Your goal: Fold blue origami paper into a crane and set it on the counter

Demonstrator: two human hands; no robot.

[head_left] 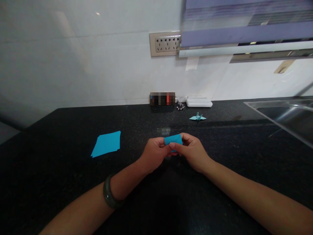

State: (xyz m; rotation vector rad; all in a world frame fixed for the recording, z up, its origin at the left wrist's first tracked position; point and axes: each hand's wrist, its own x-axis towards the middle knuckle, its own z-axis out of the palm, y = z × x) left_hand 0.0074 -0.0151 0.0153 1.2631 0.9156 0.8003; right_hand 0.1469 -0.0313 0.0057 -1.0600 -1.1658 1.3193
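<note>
- Left hand point(153, 155): grip closed, thumb and fingers pinching the folded blue paper point(174, 139) at its left side and lower edge.
- Right hand point(195, 151): grip closed on the same piece; thumb lies across its lower front, fingers curled at and behind its right side.
- Folded blue paper sits between the two hands, bridging both grips; upper edge and middle exposed, lower part mostly behind the thumbs. Slight tilt, right end higher.
- Cannot tell whether paper or fingers touch the black table point(137, 124).
- Stack of blue sheets point(107, 144) flat on the table, left of the left hand and well apart from it; edges not quite squared.
- Light-blue paper crane point(197, 117) on the table, beyond the right hand, wings spread.
- Behind, near the wall: blurred-out dark box point(162, 99), white object point(199, 102).
- Dark bangle point(109, 193) on left forearm.
</note>
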